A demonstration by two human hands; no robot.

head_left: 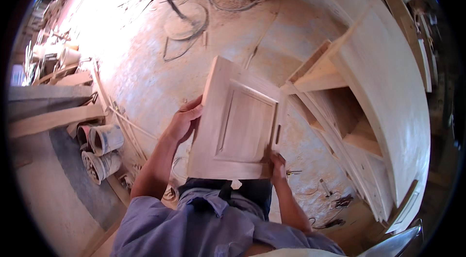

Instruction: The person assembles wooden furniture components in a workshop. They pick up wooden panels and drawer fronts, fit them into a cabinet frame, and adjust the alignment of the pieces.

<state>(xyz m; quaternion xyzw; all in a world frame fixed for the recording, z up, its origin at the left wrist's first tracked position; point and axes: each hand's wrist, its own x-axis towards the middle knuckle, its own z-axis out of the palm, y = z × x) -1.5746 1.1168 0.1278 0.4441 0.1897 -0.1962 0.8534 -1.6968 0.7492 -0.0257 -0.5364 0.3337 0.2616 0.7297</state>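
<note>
A pale wooden cabinet door (246, 122) with a raised centre panel is held up in front of my body, tilted a little. My left hand (187, 118) grips its left edge, the thumb on the face and the other fingers behind. Lower down on the opposite edge, my right hand (278, 165) is closed round the door near its bottom corner. A dark narrow slot shows in that right edge, above my right hand. The fingers behind the door are hidden.
To the right stands a large unpainted wooden cabinet (388, 106) with open compartments. Tools (335, 198) lie on the dusty floor (242, 29) near it. Several used buckets (107, 139) and wood planks (58, 118) are at the left. A fan's round base (184, 23) stands ahead.
</note>
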